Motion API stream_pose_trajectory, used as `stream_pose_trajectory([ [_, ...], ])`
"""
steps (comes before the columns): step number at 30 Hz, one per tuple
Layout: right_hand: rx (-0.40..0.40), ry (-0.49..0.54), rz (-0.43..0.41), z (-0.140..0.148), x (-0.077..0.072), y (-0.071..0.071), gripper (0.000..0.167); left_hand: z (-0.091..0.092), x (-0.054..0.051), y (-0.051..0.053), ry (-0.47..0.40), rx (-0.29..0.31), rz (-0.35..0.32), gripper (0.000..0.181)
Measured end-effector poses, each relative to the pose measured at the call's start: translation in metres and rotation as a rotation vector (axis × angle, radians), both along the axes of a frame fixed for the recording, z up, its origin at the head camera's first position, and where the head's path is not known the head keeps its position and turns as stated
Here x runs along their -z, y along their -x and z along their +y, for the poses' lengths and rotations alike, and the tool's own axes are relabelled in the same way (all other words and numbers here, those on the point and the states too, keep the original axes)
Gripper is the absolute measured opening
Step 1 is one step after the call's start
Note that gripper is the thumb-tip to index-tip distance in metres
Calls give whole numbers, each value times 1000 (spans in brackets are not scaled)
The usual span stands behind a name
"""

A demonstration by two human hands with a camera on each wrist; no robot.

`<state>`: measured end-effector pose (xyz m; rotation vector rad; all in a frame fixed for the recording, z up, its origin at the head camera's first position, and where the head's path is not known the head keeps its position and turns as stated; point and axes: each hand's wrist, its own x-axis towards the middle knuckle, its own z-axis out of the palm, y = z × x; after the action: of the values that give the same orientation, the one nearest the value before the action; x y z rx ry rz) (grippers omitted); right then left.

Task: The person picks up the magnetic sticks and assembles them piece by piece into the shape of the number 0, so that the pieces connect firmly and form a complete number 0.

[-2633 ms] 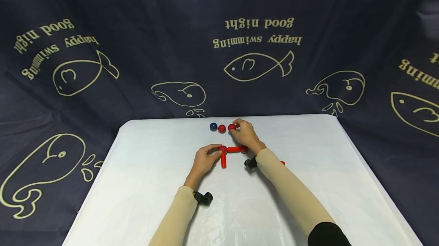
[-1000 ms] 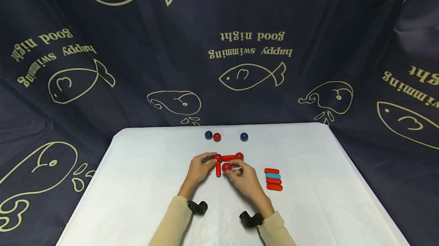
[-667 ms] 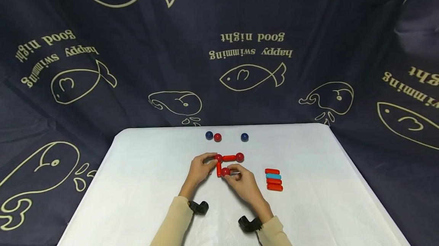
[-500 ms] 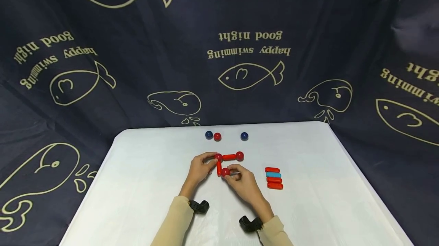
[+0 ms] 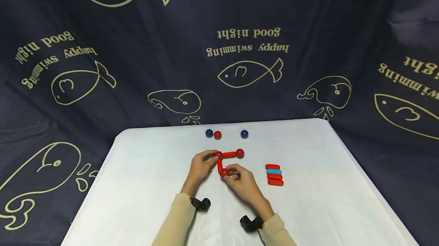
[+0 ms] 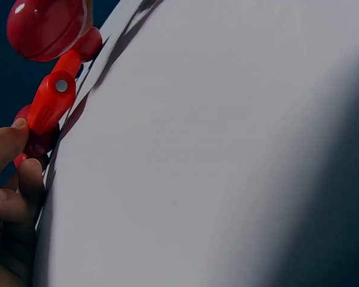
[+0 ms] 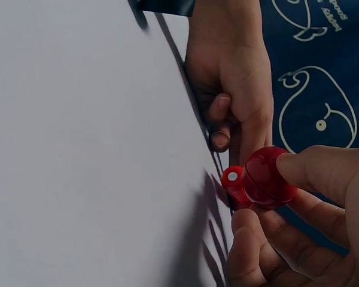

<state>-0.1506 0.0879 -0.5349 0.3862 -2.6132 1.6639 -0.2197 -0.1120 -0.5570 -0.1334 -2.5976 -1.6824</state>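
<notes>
In the head view my left hand [image 5: 200, 166] pinches the red ball [image 5: 219, 155] at the corner of a joined shape. A red rod [image 5: 229, 154] runs right from it to another red ball [image 5: 240, 153], and a second red rod [image 5: 220, 165] points toward me. My right hand [image 5: 244, 185] grips a red ball [image 5: 224, 173] by that rod's near end. The right wrist view shows this ball [image 7: 268, 178] between thumb and fingers, beside the rod's end [image 7: 233, 177]; whether they touch is unclear. In the left wrist view the rod's end [image 6: 61, 85] faces the camera.
At the table's far side lie a blue ball [image 5: 209, 133], a red ball [image 5: 217, 135] and, farther right, another blue ball [image 5: 244, 134]. Right of my hands, a blue rod [image 5: 273, 171] lies in a column with several red rods [image 5: 275, 182]. A dark patterned cloth hangs behind.
My right hand has brought a red ball from the far row down to the near rod's end. The near rod now slants slightly. My left hand stays on the corner ball.
</notes>
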Motion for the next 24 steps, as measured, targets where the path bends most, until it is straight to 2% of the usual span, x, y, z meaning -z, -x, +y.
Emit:
stream_pose_trajectory([
  [12, 5, -13, 17, 2, 9, -2, 23, -3, 1, -1, 2, -5, -2, 28],
  [24, -3, -35, 3, 2, 7, -2, 24, -1, 1, 0, 2, 1, -18, 29],
])
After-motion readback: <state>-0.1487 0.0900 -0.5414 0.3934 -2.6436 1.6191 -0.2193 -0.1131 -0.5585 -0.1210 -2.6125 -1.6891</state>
